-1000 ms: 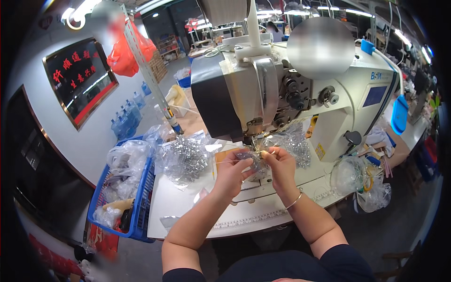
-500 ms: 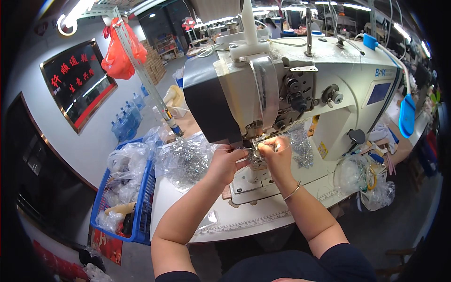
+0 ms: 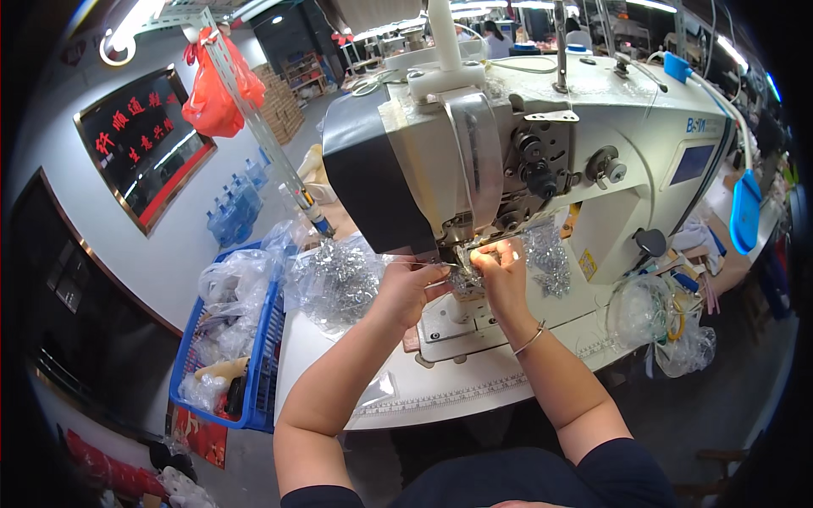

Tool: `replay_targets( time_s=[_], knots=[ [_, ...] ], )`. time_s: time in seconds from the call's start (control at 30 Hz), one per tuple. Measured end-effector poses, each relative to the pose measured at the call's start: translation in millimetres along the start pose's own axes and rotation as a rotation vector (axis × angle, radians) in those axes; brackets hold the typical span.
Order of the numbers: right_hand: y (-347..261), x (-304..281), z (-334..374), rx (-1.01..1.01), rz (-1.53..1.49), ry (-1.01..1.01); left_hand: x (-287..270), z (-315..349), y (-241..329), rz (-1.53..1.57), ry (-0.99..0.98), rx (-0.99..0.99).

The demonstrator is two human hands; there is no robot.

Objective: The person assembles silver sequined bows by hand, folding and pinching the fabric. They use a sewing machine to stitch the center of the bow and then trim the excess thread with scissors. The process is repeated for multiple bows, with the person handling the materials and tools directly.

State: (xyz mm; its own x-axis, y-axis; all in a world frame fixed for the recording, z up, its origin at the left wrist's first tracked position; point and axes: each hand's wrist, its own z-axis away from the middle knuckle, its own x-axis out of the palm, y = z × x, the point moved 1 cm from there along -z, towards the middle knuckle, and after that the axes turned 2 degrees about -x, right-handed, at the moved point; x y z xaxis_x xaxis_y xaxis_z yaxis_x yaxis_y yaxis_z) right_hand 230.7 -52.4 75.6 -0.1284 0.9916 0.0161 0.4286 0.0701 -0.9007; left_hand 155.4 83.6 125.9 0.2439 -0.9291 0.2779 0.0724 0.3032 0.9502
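My left hand is closed in a pinch just left of the needle area of a large white sewing machine. A thin pale strand runs by its fingertips, and whatever the fingers grip is too small to name. Close on the other side, my right hand is pinched too, its fingertips against the metal parts under the machine's head; what it holds is hidden. Small shiny metal bits show between the hands. To the left lies a clear plastic bag of small silvery metal pieces; more silvery pieces lie behind my right hand.
A blue basket of clear plastic bags stands against the table's left side. The white table has a ruler strip along its front edge. Rolled clear plastic lies at the right. A red bag hangs from a metal post.
The view has shifted slightly. My right hand has drawn a little away from the left one; both stay pinched at the needle area.
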Motion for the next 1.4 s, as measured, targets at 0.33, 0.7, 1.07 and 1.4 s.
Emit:
replay_targets(
  time_s=[0.33, 0.7, 1.07, 1.4],
  knots=[
    [6.7, 2.0, -2.4, 0.029, -0.012, -0.009, 1.2, -0.5, 3.4, 0.004, 0.006, -0.030],
    [16.8, 4.7, -11.3, 0.115, -0.105, -0.028, -0.4, -4.1, 0.4, -0.004, 0.018, -0.019],
    [15.3, 3.0, -7.2, 0.108, -0.109, -0.049, -0.7, -2.5, -3.4, 0.052, 0.020, 0.034],
    [-7.6, -28.6, 45.6, -0.249, 0.037, -0.120, -5.5, 37.2, -50.3, 0.248, -0.015, 0.113]
  ],
)
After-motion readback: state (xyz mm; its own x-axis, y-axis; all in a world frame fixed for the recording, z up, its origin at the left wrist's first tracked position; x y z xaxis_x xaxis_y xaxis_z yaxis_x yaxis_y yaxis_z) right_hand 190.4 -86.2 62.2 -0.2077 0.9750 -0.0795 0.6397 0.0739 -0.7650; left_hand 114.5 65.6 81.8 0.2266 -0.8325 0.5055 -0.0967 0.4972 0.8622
